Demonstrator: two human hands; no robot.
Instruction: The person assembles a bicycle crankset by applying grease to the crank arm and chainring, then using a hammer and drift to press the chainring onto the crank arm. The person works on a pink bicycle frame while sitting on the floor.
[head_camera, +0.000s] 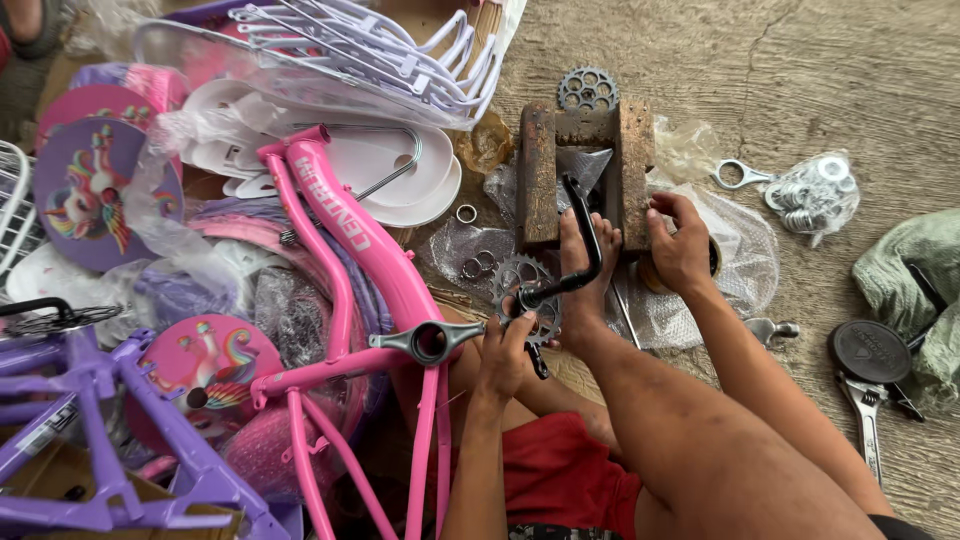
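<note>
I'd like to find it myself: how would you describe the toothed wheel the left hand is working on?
Follow the pink bicycle frame down to its grey bottom shell. Just right, the left hand grips a chainring with a black crank arm; the other sprocket lies bare, beyond the rusty block.

A purple bicycle frame (110, 440) lies at lower left, white wire baskets (370, 50) at top, a wrench (868, 425) at lower right.
</note>
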